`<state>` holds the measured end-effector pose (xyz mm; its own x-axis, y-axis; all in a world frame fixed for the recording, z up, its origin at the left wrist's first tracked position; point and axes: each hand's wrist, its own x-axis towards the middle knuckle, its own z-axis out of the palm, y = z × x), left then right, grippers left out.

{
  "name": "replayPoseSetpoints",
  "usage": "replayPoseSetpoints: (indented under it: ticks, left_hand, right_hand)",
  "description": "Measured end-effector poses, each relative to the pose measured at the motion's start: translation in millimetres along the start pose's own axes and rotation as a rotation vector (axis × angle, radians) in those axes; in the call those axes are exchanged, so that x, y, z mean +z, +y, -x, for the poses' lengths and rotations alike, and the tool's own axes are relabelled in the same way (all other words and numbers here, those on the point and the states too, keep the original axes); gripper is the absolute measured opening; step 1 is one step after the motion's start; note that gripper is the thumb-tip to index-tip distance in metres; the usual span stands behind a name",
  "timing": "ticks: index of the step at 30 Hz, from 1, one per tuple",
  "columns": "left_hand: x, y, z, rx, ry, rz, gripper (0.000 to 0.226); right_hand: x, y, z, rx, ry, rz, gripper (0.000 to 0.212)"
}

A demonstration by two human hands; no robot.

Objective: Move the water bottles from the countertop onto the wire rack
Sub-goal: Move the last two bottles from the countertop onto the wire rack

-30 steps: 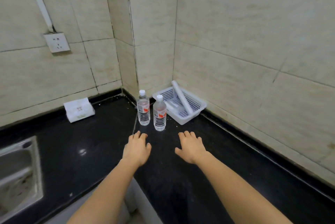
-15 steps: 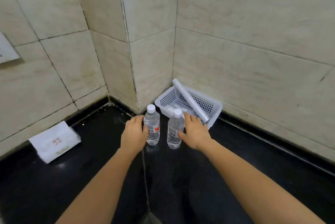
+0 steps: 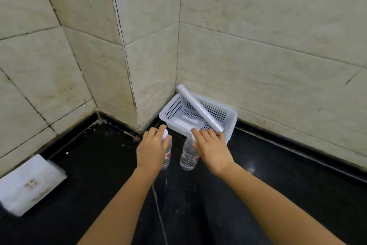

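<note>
Two small clear water bottles with white caps and red-and-white labels stand side by side on the black countertop (image 3: 278,175), close to the tiled corner. My left hand (image 3: 153,149) wraps around the upper part of the left bottle (image 3: 168,155); its cap peeks out past my fingers. My right hand (image 3: 213,149) covers the top of the right bottle (image 3: 188,157), thumb on the near side of the neck and fingers reaching past the far side. Both bottles are upright and rest on the counter. No wire rack is in view.
A white perforated plastic basket (image 3: 174,107) sits in the wall corner just behind the bottles, with a white roll (image 3: 198,107) lying diagonally across it. A white tissue pack (image 3: 29,183) lies on the counter at the far left. Tiled walls enclose the back and right.
Both hands have moved forward from flat on the counter to the bottles and closed on their upper parts. The view has shifted closer to the corner.
</note>
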<state>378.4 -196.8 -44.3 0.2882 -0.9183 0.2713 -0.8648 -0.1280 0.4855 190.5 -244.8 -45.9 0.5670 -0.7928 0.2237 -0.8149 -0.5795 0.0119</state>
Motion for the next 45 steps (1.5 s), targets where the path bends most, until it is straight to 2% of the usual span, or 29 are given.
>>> replayPoseSetpoints:
  ticks: [4,7,13,16,19,24,28,31,40,45]
  left_hand:
    - [2,10,12,0.067,-0.018,-0.045,0.036]
    - [1,18,28,0.082,-0.013,-0.007,0.035]
    - [22,37,75,0.335,-0.131,-0.024,0.038]
    - [22,56,91,0.346,-0.168,-0.016,0.041]
    - [13,93,104,0.274,-0.177,0.028,0.037]
    - [21,186,173,0.270,-0.319,0.201,0.040]
    - [46,277,251,0.355,-0.393,0.311,0.039]
    - [71,354,306,0.469,-0.438,0.385,0.038]
    - [111,567,420,0.757,-0.607,0.547,0.040]
    - [117,678,462,0.826,-0.722,0.712,0.043]
  right_hand:
    - [1,-6,15,0.018,0.145,-0.018,0.033]
    - [1,-13,40,0.078,0.174,-0.096,0.031]
    - [-4,4,113,0.194,0.059,-0.261,0.025]
    - [-21,32,145,0.324,0.053,-0.391,0.027]
    - [-48,60,180,0.372,0.028,-0.402,0.024]
    - [-90,112,292,0.476,-0.026,-0.397,0.010]
    - [-123,161,409,0.581,-0.015,-0.416,0.010]
    - [-151,197,493,0.652,0.042,-0.366,0.016]
    - [-249,283,686,0.992,0.243,-0.285,0.011]
    - [-302,331,765,1.135,0.421,-0.270,0.012]
